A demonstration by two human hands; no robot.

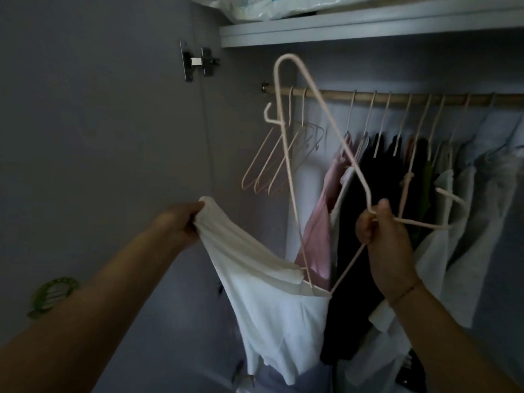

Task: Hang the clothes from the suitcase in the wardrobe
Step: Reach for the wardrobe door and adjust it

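A white garment (280,313) hangs in front of the open wardrobe. My left hand (181,222) grips its upper edge at the left. My right hand (380,231) holds a pale pink hanger (317,109) near its neck, tilted so that one long arm points up and left. The hanger's lower end (309,282) is tucked into the garment's top opening. The wooden rail (326,93) runs across the wardrobe behind the hanger. The suitcase is out of view.
Several empty pink hangers (272,163) hang at the rail's left end. Pink, black, green and white clothes (397,177) fill the rail to the right. A shelf (368,26) with plastic-wrapped bundles sits above. The open door (99,123) stands at left.
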